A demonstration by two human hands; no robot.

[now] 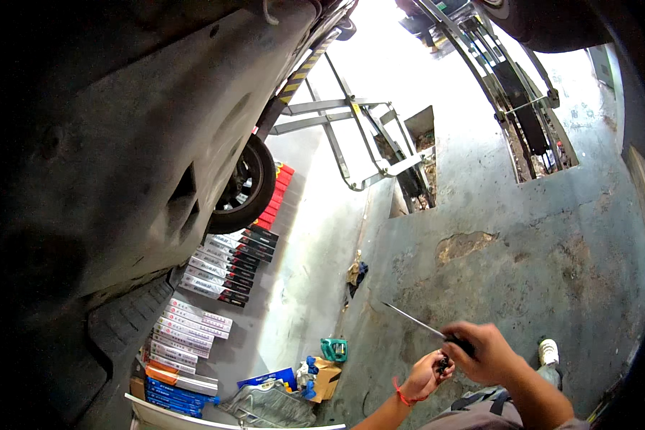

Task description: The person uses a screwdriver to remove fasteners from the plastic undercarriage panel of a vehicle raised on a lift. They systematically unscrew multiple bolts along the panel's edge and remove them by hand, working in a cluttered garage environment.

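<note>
My right hand [489,352] is closed around the dark handle of a screwdriver [416,319]. Its long thin metal shaft points up and to the left, over the floor. Just left of it and lower, my left hand [424,375], with a red cord at the wrist, is curled around small dark pieces [443,364], too small to make out. Both hands are close together in front of my body. The underside of a raised car [172,136] fills the upper left, apart from both hands.
A car wheel [261,188] hangs beside stacked boxes [218,276]. Scissor-lift arms [355,107] rise from a floor pit [424,129]; a second lift [512,86] stands right. A green jug [334,350], a cardboard box [327,380] and a rag [356,274] lie on the floor.
</note>
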